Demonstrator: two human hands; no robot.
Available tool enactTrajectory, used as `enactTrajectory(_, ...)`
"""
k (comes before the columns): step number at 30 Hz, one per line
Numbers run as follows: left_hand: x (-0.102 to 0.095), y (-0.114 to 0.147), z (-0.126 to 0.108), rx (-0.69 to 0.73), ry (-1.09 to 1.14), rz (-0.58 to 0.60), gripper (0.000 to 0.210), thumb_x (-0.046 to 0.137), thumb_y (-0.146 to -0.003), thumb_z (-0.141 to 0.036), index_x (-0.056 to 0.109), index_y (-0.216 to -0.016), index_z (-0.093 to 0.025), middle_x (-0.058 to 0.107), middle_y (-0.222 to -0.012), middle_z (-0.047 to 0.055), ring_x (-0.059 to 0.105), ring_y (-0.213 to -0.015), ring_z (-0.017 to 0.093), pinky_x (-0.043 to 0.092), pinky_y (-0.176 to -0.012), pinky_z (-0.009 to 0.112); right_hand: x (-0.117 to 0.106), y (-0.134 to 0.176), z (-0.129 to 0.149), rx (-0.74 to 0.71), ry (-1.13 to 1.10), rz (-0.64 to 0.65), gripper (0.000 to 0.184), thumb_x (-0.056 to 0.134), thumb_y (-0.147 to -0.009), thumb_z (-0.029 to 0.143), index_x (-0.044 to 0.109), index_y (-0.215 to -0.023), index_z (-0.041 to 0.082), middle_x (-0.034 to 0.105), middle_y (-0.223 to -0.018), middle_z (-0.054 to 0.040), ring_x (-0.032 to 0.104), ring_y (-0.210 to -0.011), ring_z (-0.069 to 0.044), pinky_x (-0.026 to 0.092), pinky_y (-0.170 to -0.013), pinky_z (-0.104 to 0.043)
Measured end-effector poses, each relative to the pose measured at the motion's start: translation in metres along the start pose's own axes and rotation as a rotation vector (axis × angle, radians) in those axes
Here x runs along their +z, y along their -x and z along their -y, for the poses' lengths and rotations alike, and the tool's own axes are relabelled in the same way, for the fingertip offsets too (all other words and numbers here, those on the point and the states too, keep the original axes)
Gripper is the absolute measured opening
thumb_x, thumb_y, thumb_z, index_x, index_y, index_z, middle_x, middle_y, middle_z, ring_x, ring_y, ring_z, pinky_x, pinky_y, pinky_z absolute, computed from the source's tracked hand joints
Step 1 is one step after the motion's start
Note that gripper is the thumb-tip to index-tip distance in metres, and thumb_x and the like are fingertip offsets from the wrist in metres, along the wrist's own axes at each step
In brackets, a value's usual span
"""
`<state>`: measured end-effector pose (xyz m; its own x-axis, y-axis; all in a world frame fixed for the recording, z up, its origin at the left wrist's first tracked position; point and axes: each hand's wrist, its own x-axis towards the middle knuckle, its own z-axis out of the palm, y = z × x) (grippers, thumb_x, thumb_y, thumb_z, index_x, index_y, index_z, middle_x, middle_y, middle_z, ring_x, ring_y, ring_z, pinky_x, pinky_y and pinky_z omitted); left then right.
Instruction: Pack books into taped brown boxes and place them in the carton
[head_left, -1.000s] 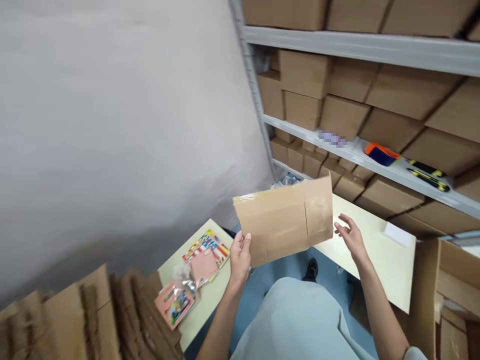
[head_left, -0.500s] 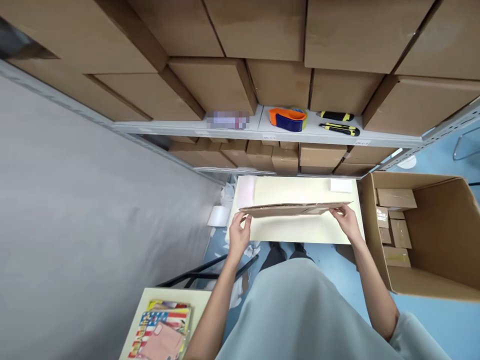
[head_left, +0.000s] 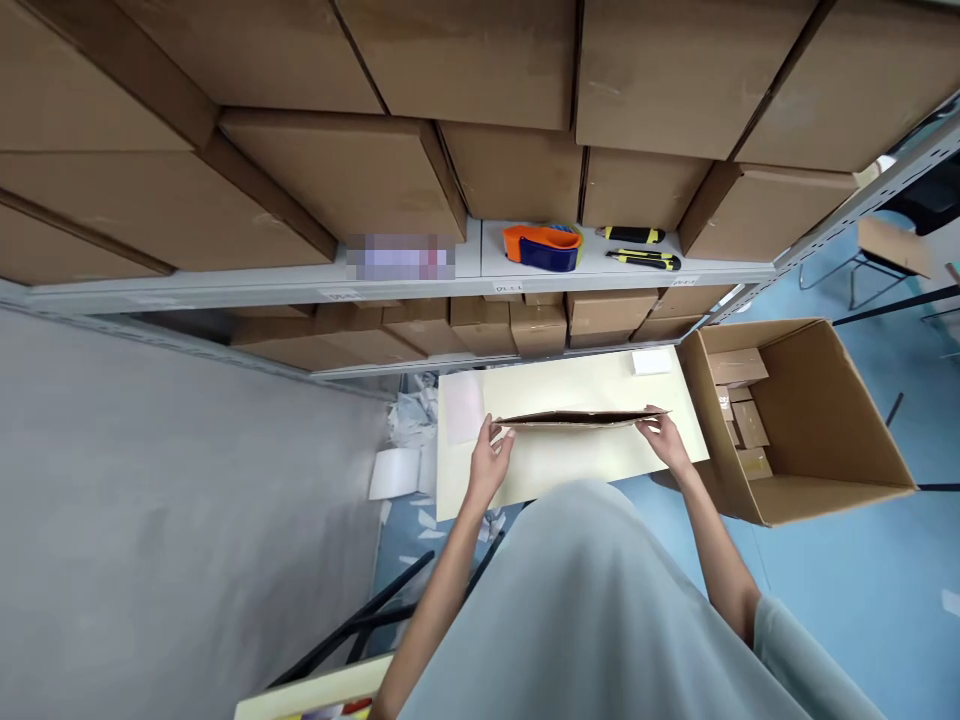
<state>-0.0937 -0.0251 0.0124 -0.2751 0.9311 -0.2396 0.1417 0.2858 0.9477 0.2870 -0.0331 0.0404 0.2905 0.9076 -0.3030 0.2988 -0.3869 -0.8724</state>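
Observation:
Between my two hands is a flattened cardboard box [head_left: 577, 419], seen nearly edge-on above the pale table [head_left: 540, 480]. My left hand [head_left: 491, 458] pinches its left end. At the opposite end my right hand [head_left: 664, 436] grips it between thumb and fingers. A narrow dark gap shows along its top edge, so the layers are slightly apart. On the table behind it lie a pinkish sheet [head_left: 463, 405] at the left and a small white stack [head_left: 652, 361] at the right.
A large open carton [head_left: 832, 420] with several small boxes stands right of the table. Shelves ahead hold cardboard boxes [head_left: 345, 180], an orange and blue tape dispenser [head_left: 544, 247] and two utility knives [head_left: 637, 247]. A grey wall [head_left: 150, 520] is at left; white paper scraps [head_left: 412, 420] lie beside the table.
The view has shifted and turned. The flattened box has tilted to show more of its edge, and the gap along its top has widened. Both hands keep their hold.

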Motion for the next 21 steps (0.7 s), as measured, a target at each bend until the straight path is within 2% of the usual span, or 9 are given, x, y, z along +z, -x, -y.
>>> enactTrajectory(2,-0.005,0.002,-0.008,0.022,0.019,0.022,0.077,0.079,-0.09,-0.063,0.057,-0.152,-0.023,0.064,-0.151,0.02,0.064,-0.141,0.033,0.058,-0.112,0.051,0.001,0.01,0.007,0.039,-0.015,-0.037,0.104,0.083,-0.069,0.083,0.061,-0.147,0.018,0.065,-0.149,-0.0222,0.074,-0.124,-0.037,0.062,-0.104,-0.053)
enactTrajectory(4,-0.009,0.004,-0.021,0.069,0.016,0.042,0.072,0.075,-0.093,-0.063,0.058,-0.151,-0.024,0.062,-0.155,0.019,0.063,-0.141,0.033,0.057,-0.114,0.05,0.0,0.021,0.018,0.071,-0.037,-0.058,0.114,0.086,-0.069,0.082,0.053,-0.157,0.018,0.057,-0.16,-0.0229,0.069,-0.134,-0.039,0.063,-0.106,-0.05)
enactTrajectory(9,-0.006,-0.001,-0.061,0.211,-0.115,0.104,0.054,0.074,-0.096,-0.055,0.068,-0.139,-0.023,0.068,-0.142,0.015,0.067,-0.129,0.031,0.057,-0.11,0.047,0.002,0.041,0.043,0.147,-0.067,-0.065,0.11,0.079,-0.08,0.082,0.044,-0.165,0.021,0.051,-0.166,-0.0208,0.062,-0.143,-0.035,0.059,-0.114,-0.049)
enactTrajectory(13,0.003,-0.01,-0.079,0.317,-0.296,0.117,0.04,0.076,-0.094,-0.046,0.074,-0.126,-0.024,0.073,-0.132,0.013,0.066,-0.127,0.035,0.05,-0.116,0.051,0.006,0.042,0.05,0.154,-0.054,-0.058,0.107,0.081,-0.079,0.08,0.046,-0.163,0.023,0.054,-0.162,-0.0205,0.067,-0.136,-0.035,0.058,-0.114,-0.051)
enactTrajectory(17,0.009,-0.012,-0.085,0.294,-0.428,0.054,0.036,0.076,-0.092,-0.042,0.075,-0.122,-0.023,0.076,-0.127,0.013,0.068,-0.125,0.038,0.048,-0.116,0.054,0.007,0.034,0.047,0.161,-0.062,-0.054,0.096,0.079,-0.08,0.077,0.052,-0.155,0.023,0.06,-0.154,-0.0188,0.069,-0.13,-0.034,0.06,-0.109,-0.051)
enactTrajectory(21,0.019,-0.003,-0.094,0.17,-0.534,0.032,0.027,0.066,-0.092,-0.028,0.074,-0.117,-0.023,0.079,-0.12,0.009,0.074,-0.11,0.031,0.056,-0.103,0.044,0.005,0.025,0.041,0.206,-0.096,0.006,0.097,0.083,-0.073,0.061,0.049,-0.156,0.024,0.057,-0.158,-0.0178,0.067,-0.134,-0.035,0.06,-0.109,-0.05)
